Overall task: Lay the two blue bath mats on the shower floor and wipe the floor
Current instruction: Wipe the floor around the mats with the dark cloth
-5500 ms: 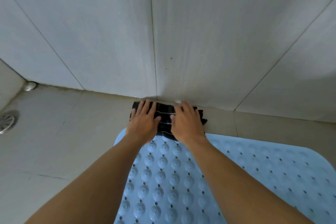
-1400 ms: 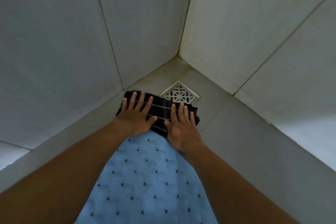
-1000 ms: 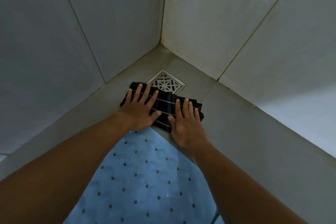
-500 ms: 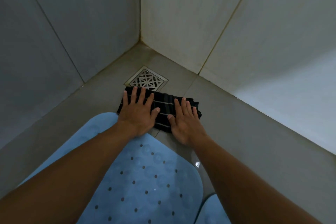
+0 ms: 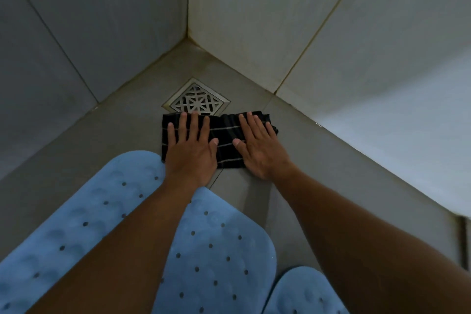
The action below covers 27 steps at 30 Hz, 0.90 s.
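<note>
A folded black cloth with thin white stripes (image 5: 225, 135) lies on the grey shower floor (image 5: 321, 168), just in front of the drain. My left hand (image 5: 190, 150) presses flat on its left half and my right hand (image 5: 258, 150) on its right half, fingers spread. One blue bath mat with small holes (image 5: 216, 257) lies under my left forearm, its rounded end close to the cloth. The corner of a second blue mat (image 5: 303, 293) shows at the bottom right, beside the first with a narrow gap between them.
A square metal drain grate (image 5: 197, 100) sits in the floor near the corner, touching the cloth's far edge. Two tiled walls (image 5: 267, 20) meet behind it. A dark vertical strip (image 5: 462, 239) stands at the right edge.
The cloth and both hands have slid back from the corner toward me, off the drain. The view has turned, so the second mat's corner now shows.
</note>
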Motion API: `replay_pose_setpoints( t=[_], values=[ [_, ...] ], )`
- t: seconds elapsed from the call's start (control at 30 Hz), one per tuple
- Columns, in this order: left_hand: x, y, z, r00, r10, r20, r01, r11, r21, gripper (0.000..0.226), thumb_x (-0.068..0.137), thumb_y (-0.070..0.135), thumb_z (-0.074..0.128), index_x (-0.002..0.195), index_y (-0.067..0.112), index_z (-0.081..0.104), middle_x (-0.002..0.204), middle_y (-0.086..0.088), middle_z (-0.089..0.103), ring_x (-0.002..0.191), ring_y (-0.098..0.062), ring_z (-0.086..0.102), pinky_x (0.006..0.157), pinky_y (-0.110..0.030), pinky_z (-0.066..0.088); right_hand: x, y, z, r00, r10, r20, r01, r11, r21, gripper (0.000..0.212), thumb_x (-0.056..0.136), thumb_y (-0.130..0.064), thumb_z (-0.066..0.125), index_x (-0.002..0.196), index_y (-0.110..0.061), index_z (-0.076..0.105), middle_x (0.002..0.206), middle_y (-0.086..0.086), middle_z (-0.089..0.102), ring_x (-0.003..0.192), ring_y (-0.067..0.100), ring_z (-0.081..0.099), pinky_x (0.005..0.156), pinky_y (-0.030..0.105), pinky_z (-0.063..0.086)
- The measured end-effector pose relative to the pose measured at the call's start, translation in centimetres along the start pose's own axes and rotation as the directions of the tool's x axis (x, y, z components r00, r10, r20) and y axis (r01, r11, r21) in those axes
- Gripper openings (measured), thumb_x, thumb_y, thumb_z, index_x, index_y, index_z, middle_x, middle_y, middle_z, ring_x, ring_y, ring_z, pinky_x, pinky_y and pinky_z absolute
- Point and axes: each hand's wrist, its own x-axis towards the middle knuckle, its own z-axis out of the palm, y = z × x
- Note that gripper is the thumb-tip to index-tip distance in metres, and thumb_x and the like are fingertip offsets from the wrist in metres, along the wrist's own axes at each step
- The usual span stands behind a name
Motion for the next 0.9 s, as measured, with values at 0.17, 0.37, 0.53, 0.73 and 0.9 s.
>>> replay_pose_setpoints(
  t=[0.17, 0.37, 0.53, 0.73, 0.9],
  values=[
    [0.0, 0.3, -0.5, 0.998, -0.039, 0.049, 0.040, 0.999, -0.012, 0.064, 0.103, 0.045, 0.012, 0.160, 0.018, 0.004, 0.168, -0.010, -0.001, 0.154, -0.030, -0.008, 0.123, -0.052, -0.005, 0.6, 0.2, -1.1, 0.986, 0.004, 0.164, 0.000, 1.000, -0.023, 0.066, 0.105, -0.051, 0.010, 0.158, -0.019, -0.014, 0.166, 0.009, -0.019, 0.153, 0.022, -0.018, 0.124, 0.044, -0.010],
    [0.0, 0.6, -1.5, 0.990, -0.074, 0.117, 0.072, 0.997, 0.018, 0.072, 0.094, 0.050, -0.006, 0.160, 0.022, -0.004, 0.168, -0.007, -0.008, 0.153, -0.027, -0.012, 0.121, -0.048, -0.010, 0.2, 0.8, -1.3, 0.990, -0.048, 0.135, 0.043, 0.998, 0.043, 0.067, 0.105, -0.051, 0.010, 0.158, -0.019, -0.015, 0.165, 0.009, -0.021, 0.152, 0.022, -0.021, 0.122, 0.042, -0.014],
    [0.4, 2.5, -0.5, 0.971, -0.226, 0.075, 0.223, 0.973, 0.054, 0.071, 0.094, 0.052, -0.006, 0.159, 0.024, -0.006, 0.167, -0.003, -0.013, 0.153, -0.026, -0.016, 0.121, -0.048, -0.010, 2.5, 3.5, -0.9, 0.971, -0.218, 0.099, 0.221, 0.975, -0.019, 0.066, 0.105, -0.053, 0.008, 0.158, -0.022, -0.016, 0.166, 0.006, -0.020, 0.152, 0.020, -0.020, 0.123, 0.042, -0.013],
    [-0.1, 7.5, 0.7, 0.884, -0.467, 0.012, 0.467, 0.884, -0.005, 0.062, 0.105, 0.046, 0.009, 0.159, 0.021, -0.007, 0.167, -0.007, -0.014, 0.153, -0.027, -0.017, 0.123, -0.049, -0.008, 5.8, 6.9, -1.9, 0.896, -0.419, 0.146, 0.429, 0.903, -0.041, 0.065, 0.105, -0.052, 0.008, 0.159, -0.022, -0.014, 0.166, 0.004, -0.019, 0.153, 0.018, -0.018, 0.124, 0.042, -0.010],
    [0.2, 9.7, 1.3, 0.798, -0.602, -0.029, 0.601, 0.799, -0.033, 0.062, 0.105, 0.046, 0.009, 0.159, 0.022, -0.008, 0.167, -0.007, -0.012, 0.153, -0.028, -0.015, 0.123, -0.051, -0.006, 7.3, 8.1, -2.4, 0.842, -0.514, 0.163, 0.528, 0.848, -0.050, 0.063, 0.106, -0.051, 0.009, 0.159, -0.024, -0.013, 0.166, 0.003, -0.019, 0.152, 0.018, -0.019, 0.124, 0.042, -0.011]
  ],
)
